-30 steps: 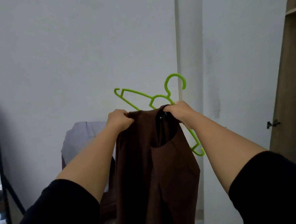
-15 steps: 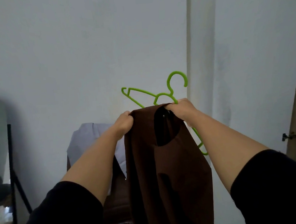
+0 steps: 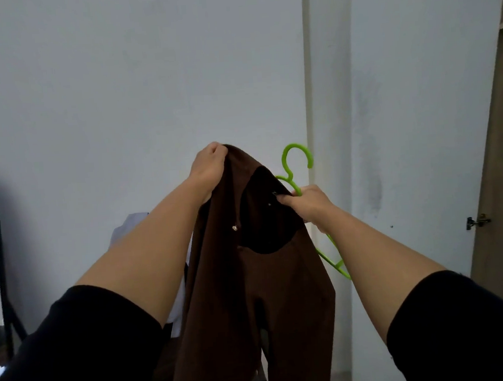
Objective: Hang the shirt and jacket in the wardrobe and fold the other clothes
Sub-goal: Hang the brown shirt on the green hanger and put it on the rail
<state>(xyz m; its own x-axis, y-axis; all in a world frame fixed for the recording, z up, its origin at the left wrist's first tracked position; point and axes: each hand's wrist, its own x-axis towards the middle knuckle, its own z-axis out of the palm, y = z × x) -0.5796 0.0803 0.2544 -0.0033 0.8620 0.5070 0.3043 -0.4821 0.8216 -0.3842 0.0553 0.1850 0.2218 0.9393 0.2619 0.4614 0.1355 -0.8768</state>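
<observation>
The left hand [image 3: 210,166] grips the brown fabric jacket [image 3: 256,279] at its raised top edge; the right hand [image 3: 311,205] pinches collar and green plastic hanger [image 3: 297,163], before bare white wall [image 3: 135,79].

The garment [image 3: 262,278] held up is a plain dark brown, its neck opening near black, and the hanger [image 3: 298,169] just right of that neck is bright lime green. Both sleeves [image 3: 85,344] below are black. Behind the garment the wall [image 3: 118,95] is plain pale grey-white, with a light brown wooden wardrobe door [image 3: 502,172] far to its right.
</observation>
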